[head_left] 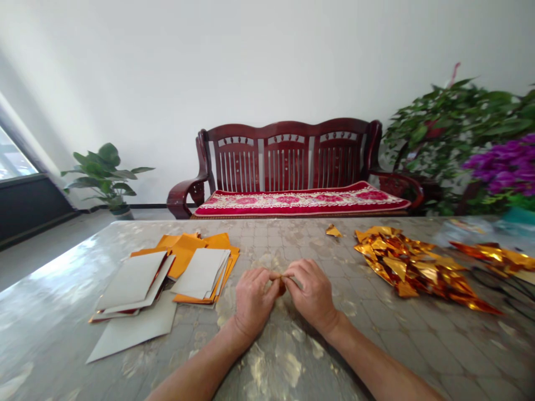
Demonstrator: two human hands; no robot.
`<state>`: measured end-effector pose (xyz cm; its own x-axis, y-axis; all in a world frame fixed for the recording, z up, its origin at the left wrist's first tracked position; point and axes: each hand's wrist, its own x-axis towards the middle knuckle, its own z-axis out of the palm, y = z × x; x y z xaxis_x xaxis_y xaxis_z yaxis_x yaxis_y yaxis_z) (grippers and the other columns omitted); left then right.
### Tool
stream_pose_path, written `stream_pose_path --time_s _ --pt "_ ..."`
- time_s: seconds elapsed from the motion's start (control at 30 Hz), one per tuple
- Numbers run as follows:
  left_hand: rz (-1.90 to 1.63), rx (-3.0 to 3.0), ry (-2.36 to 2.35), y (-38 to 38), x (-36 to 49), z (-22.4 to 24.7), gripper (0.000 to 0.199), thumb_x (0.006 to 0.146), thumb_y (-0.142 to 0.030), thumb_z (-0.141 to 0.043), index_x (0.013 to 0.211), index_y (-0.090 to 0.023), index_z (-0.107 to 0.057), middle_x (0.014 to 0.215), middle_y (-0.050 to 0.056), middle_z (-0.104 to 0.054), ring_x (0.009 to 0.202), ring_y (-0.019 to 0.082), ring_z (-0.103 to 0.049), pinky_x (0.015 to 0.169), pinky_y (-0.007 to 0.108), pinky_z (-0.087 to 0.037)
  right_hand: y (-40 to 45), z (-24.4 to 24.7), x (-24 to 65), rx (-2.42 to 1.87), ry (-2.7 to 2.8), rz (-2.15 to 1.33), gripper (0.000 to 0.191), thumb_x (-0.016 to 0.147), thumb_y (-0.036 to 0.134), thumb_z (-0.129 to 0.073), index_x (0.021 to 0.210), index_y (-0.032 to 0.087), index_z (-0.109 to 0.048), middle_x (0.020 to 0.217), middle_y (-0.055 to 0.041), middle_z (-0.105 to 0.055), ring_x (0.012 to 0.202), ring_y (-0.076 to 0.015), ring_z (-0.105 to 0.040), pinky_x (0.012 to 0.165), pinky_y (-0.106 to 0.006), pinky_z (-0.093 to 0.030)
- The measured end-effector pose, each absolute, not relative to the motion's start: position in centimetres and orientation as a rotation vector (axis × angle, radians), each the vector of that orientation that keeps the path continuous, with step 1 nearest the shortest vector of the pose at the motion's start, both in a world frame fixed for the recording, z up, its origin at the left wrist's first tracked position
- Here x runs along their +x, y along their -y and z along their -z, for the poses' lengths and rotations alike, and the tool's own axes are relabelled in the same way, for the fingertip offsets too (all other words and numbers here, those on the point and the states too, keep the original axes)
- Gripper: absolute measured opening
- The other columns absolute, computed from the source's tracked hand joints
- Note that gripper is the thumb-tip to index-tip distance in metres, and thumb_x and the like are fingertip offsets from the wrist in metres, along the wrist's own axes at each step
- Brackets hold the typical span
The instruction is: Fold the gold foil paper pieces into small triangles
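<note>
Over the middle of the patterned table, my left hand and my right hand meet fingertip to fingertip. Both are closed in a pinch on a small piece of gold foil paper, which the fingers mostly cover. To the left lie a stack of white-backed sheets, a second white-topped stack and orange sheets. A pile of shiny folded gold foil pieces rests to the right of my right hand.
One loose gold scrap lies near the far edge. At the right are more foil, clear plastic and dark cords. Beyond the table stand a red wooden bench, a potted plant and purple flowers.
</note>
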<state>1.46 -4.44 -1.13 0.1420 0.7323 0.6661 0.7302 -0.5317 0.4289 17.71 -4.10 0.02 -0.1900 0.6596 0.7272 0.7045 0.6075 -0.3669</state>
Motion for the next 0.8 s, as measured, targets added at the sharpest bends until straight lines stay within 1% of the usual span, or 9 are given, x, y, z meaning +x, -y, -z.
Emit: stream_pose_path --time_s 0.1,0.2,0.33,0.5,0.6,0.67,0.7,0.8 --pt "-1.345 2.416 -1.508 4.5 1.5 1.0 0.006 0.088 -0.023 -0.065 0.084 -0.024 -0.069 0.079 -0.001 -0.07 0.079 0.017 -0.062 0.077 0.029 -0.039 4.1 0.1 17.8 -1.101 1.893 0.011 0.014 0.089 0.021 -0.057 0.077 0.022 -0.063 0.083 -0.0046 -0.063 0.085 -0.0208 -0.055 0.078 -0.032 -0.042" --pt "-1.306 2.438 -1.476 4.5 1.5 1.1 0.007 0.089 -0.026 -0.065 0.087 -0.025 -0.071 0.082 -0.001 -0.072 0.08 0.016 -0.063 0.077 0.03 -0.039 3.9 0.5 17.8 -1.08 1.817 -0.142 0.011 0.088 0.02 -0.055 0.078 0.022 -0.06 0.084 -0.0037 -0.062 0.086 -0.0194 -0.056 0.079 -0.031 -0.043" --pt "-1.274 2.447 -1.498 4.3 1.4 1.5 0.012 0.092 -0.026 -0.06 0.089 -0.025 -0.072 0.08 0.0 -0.072 0.077 0.016 -0.063 0.075 0.029 -0.04 3.5 1.0 18.0 -1.079 1.734 -0.347 0.01 0.087 0.021 -0.054 0.077 0.022 -0.058 0.082 -0.0013 -0.06 0.079 -0.0167 -0.057 0.073 -0.027 -0.044" --pt "-1.181 2.472 -1.526 3.8 1.0 1.9 0.02 0.094 -0.028 -0.055 0.083 -0.026 -0.071 0.074 0.0 -0.071 0.072 0.016 -0.064 0.069 0.026 -0.042 3.1 1.2 18.1 -1.135 1.721 -0.416 0.011 0.086 0.023 -0.055 0.075 0.022 -0.057 0.078 -0.0003 -0.06 0.075 -0.0163 -0.057 0.069 -0.026 -0.044" --pt "-1.149 2.446 -1.48 3.6 0.7 2.1 0.02 0.094 -0.027 -0.055 0.083 -0.027 -0.072 0.077 0.0 -0.073 0.07 0.016 -0.065 0.067 0.025 -0.043 3.0 0.9 18.2 -1.124 1.772 -0.415 0.006 0.086 0.022 -0.056 0.084 0.022 -0.062 0.083 -0.001 -0.063 0.077 -0.0167 -0.059 0.072 -0.027 -0.046" --pt "-1.14 2.425 -1.439 3.5 0.6 2.2 0.02 0.094 -0.028 -0.054 0.087 -0.029 -0.073 0.08 0.0 -0.075 0.071 0.016 -0.066 0.067 0.024 -0.044 3.0 0.7 18.2 -1.073 1.843 -0.397 0.009 0.087 0.022 -0.056 0.09 0.023 -0.065 0.086 -0.0022 -0.065 0.082 -0.0176 -0.06 0.076 -0.029 -0.047" --pt "-1.128 2.414 -1.421 3.5 0.6 2.2 0.02 0.094 -0.028 -0.054 0.088 -0.03 -0.073 0.08 0.0 -0.075 0.071 0.016 -0.067 0.067 0.024 -0.045 3.0 0.6 18.2 -1.053 1.884 -0.389 0.011 0.088 0.023 -0.056 0.089 0.023 -0.067 0.085 -0.0025 -0.066 0.082 -0.018 -0.06 0.077 -0.029 -0.047" --pt "-1.108 2.335 -1.365 3.3 0.6 2.2 0.02 0.092 -0.03 -0.055 0.088 -0.032 -0.075 0.077 -0.002 -0.075 0.068 0.015 -0.067 0.064 0.022 -0.047 2.8 0.6 18.3 -1.067 1.942 -0.377 0.017 0.088 0.025 -0.056 0.076 0.023 -0.068 0.077 -0.0024 -0.066 0.079 -0.0184 -0.06 0.072 -0.028 -0.046"
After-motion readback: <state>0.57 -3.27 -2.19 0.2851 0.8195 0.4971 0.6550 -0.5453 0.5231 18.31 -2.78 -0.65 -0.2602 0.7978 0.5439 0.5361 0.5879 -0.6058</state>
